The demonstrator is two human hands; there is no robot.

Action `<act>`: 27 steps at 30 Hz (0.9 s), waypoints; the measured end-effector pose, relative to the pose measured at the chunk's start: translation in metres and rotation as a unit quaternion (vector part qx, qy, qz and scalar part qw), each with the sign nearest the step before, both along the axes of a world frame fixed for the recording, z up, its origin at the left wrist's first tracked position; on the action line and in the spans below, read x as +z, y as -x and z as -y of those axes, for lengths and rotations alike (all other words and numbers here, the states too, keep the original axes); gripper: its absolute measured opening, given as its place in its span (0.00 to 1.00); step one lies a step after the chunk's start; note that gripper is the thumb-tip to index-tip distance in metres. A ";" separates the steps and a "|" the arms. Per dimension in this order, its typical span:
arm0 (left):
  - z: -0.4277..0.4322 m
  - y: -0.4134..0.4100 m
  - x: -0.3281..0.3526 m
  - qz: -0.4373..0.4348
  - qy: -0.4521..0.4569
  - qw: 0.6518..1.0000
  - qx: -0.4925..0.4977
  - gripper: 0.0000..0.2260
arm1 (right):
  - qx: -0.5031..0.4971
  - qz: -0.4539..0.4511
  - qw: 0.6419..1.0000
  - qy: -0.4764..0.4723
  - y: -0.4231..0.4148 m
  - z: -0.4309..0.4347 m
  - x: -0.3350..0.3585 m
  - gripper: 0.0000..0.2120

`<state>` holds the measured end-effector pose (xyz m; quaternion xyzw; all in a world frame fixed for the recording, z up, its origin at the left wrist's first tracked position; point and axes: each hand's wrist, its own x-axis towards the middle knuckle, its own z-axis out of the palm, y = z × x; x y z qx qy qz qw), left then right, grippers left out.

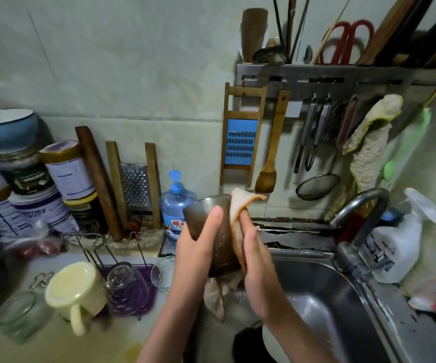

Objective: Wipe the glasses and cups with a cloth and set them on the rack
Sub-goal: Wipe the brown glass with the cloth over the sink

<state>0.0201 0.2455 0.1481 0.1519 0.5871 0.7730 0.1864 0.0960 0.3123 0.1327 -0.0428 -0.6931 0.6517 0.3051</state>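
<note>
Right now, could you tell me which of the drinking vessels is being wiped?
The brown cup, held up by the left hand while the right hand presses the cloth on it; the others sit upturned on the rack.

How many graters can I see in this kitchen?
2. A blue-panelled grater in a wooden frame hangs on the wall under the utensil rail. A metal grater, also wood-framed, leans against the wall on the counter, left of the blue-capped bottle. Others may be hidden behind clutter.

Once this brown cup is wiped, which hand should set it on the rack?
Left. The left hand already grips the brown cup, and the rack lies on its side; the right hand holds the cloth.
</note>
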 end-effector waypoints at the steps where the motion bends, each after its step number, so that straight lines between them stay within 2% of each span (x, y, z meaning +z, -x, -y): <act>1: -0.001 0.004 0.002 0.010 0.007 1.000 -0.002 0.21 | -0.006 -0.013 0.998 -0.057 -0.004 0.005 0.000 0.18; 3: -0.001 0.012 0.003 0.035 0.027 0.999 -0.008 0.12 | -0.034 -0.045 0.976 -0.212 -0.008 0.005 -0.005 0.18; 4: 0.001 0.011 0.005 0.045 0.041 0.998 -0.020 0.09 | -0.049 -0.061 0.964 -0.253 -0.008 0.001 -0.006 0.18; 7: 0.000 0.008 0.004 0.010 0.032 0.998 -0.059 0.09 | -0.108 -0.127 0.950 -0.263 -0.001 -0.010 0.001 0.14; 9: -0.002 0.004 0.006 -0.010 -0.009 0.997 -0.073 0.14 | -0.130 -0.126 0.966 -0.183 0.009 -0.016 0.011 0.13; 12: -0.008 0.006 0.013 -0.030 -0.024 0.996 -0.077 0.28 | -0.046 -0.077 0.996 -0.006 0.023 -0.025 0.022 0.22; 15: -0.007 0.012 0.021 0.053 -0.052 0.990 -0.122 0.40 | 0.014 -0.046 0.986 0.160 0.026 -0.033 0.034 0.31; 17: -0.006 0.011 0.023 0.057 -0.079 0.986 -0.135 0.38 | 0.049 -0.028 0.969 0.242 0.026 -0.037 0.036 0.31; 19: -0.008 0.010 0.018 0.053 -0.091 0.989 -0.105 0.33 | 0.049 -0.015 0.971 0.232 0.026 -0.032 0.037 0.25; 21: -0.011 0.008 0.017 0.042 -0.095 0.991 -0.080 0.32 | -0.005 -0.029 0.989 0.144 0.025 -0.022 0.039 0.20; 23: -0.013 0.008 0.019 0.023 -0.094 0.991 -0.089 0.29 | -0.082 -0.049 0.994 -0.051 0.020 -0.008 0.035 0.21; 25: -0.010 0.010 0.009 -0.005 -0.083 0.992 -0.096 0.16 | -0.135 -0.043 0.945 -0.294 0.014 0.001 0.027 0.22; 26: -0.008 0.010 0.004 -0.017 -0.069 0.993 -0.098 0.11 | -0.149 -0.041 0.911 -0.382 0.011 0.001 0.020 0.23; 27: -0.006 0.010 0.001 -0.024 -0.044 0.993 -0.104 0.11 | -0.156 -0.039 0.888 -0.431 0.008 0.001 0.014 0.24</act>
